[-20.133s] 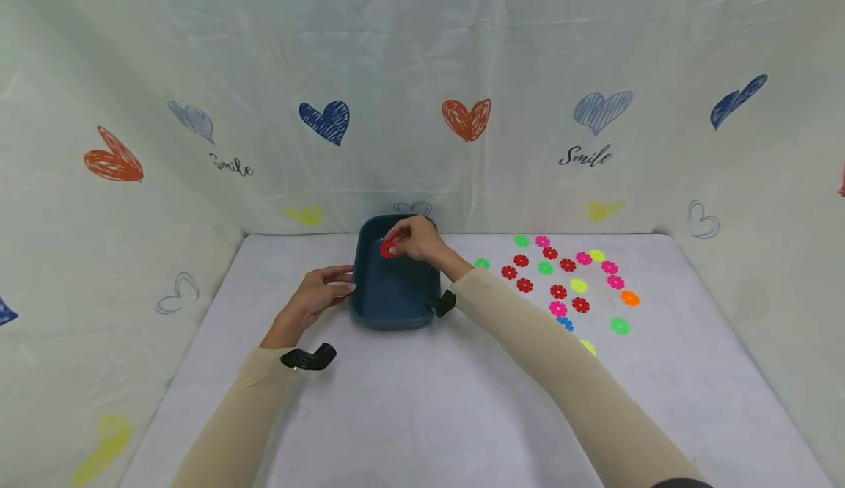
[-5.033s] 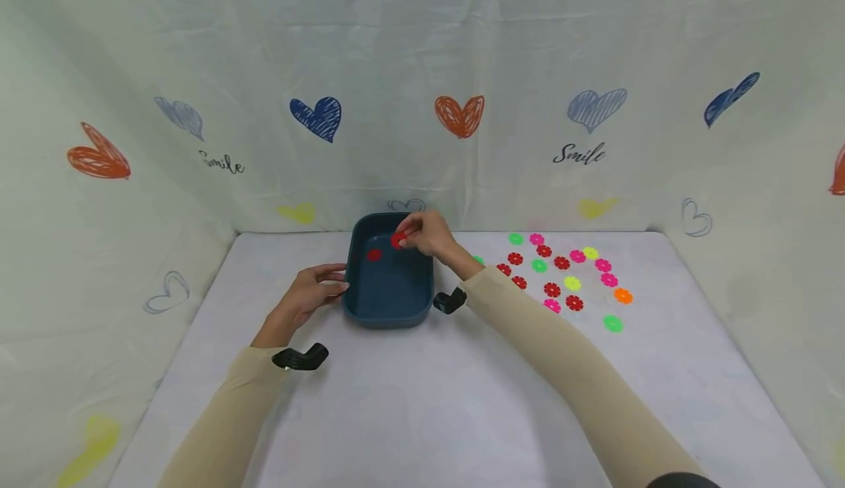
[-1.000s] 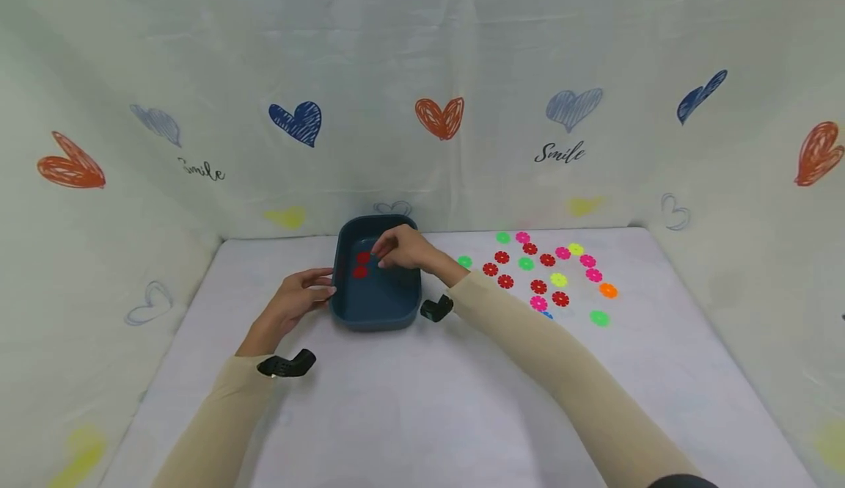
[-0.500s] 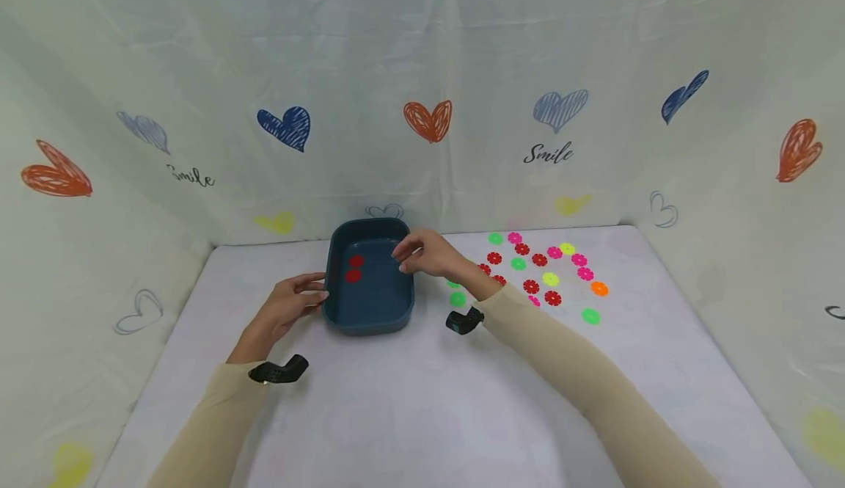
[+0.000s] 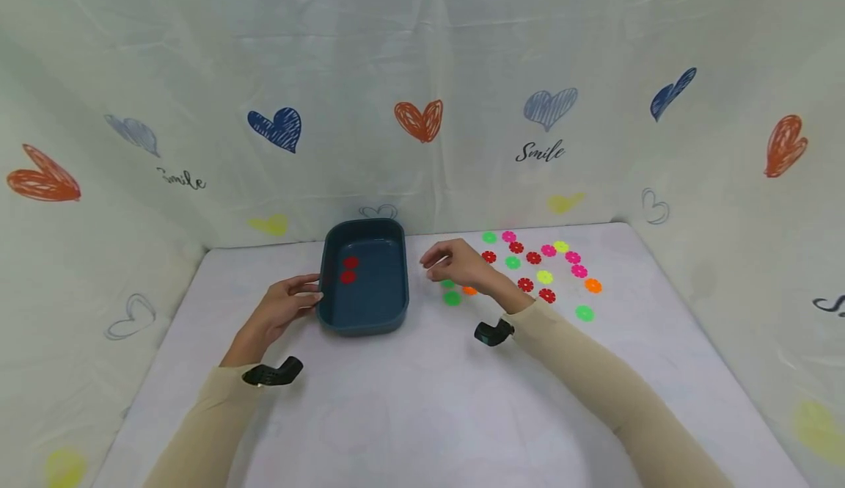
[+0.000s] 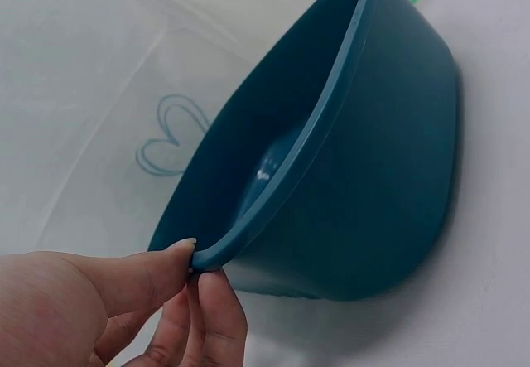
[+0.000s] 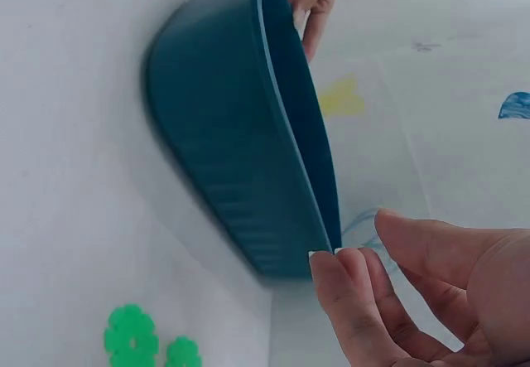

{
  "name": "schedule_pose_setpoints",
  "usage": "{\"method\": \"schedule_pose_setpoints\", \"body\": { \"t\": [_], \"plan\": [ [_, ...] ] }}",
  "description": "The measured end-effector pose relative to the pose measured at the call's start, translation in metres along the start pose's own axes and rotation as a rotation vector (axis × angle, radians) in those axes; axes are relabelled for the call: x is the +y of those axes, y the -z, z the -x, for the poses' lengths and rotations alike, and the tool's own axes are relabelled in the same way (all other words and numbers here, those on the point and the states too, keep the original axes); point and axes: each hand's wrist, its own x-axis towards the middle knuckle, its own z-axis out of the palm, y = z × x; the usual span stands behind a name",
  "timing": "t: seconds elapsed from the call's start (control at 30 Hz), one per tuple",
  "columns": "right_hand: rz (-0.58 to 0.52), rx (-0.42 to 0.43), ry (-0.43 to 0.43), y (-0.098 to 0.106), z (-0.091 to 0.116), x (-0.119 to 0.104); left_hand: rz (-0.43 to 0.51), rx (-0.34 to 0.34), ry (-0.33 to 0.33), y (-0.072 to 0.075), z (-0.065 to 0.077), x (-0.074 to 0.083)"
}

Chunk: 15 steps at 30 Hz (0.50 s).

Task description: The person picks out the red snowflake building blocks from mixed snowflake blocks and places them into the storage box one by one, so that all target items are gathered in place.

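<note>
A dark blue plastic tub (image 5: 363, 326) stands near the back of the table. Two red flower-shaped discs (image 5: 348, 277) lie on its floor, toward the left side. My left hand (image 5: 277, 310) pinches the tub's left rim between thumb and fingers, as the left wrist view shows close up. My right hand (image 5: 464, 264) is in the air just right of the tub, thumb and fingers apart with nothing between them. Under and beside it are green discs (image 5: 452, 298) and an orange disc (image 5: 469, 290), the orange one partly covered by the hand.
Many more flower discs in red, pink, green, yellow and orange (image 5: 593, 285) are scattered on the right half of the white table (image 5: 422, 407). A white curtain (image 5: 343, 48) printed with hearts hangs behind. Black cameras (image 5: 494, 332) sit on both wrists.
My right hand held a red disc over the tub earlier; now it is empty and has moved right, away from the tub. Two red discs are inside. The left hand stays at the rim.
</note>
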Motion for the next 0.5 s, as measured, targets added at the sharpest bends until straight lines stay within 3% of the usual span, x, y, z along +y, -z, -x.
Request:
{"method": "schedule_pose_setpoints", "body": {
  "t": [0.33, 0.5],
  "plan": [
    [-0.041, 0.016, -0.002, 0.017, 0.025, 0.023, 0.000, -0.001, 0.009, 0.001, -0.002, -0.002],
    [0.029, 0.057, -0.007, 0.024, 0.037, 0.034, -0.007, -0.003, 0.005, 0.001, -0.003, -0.002]
  ]
}}
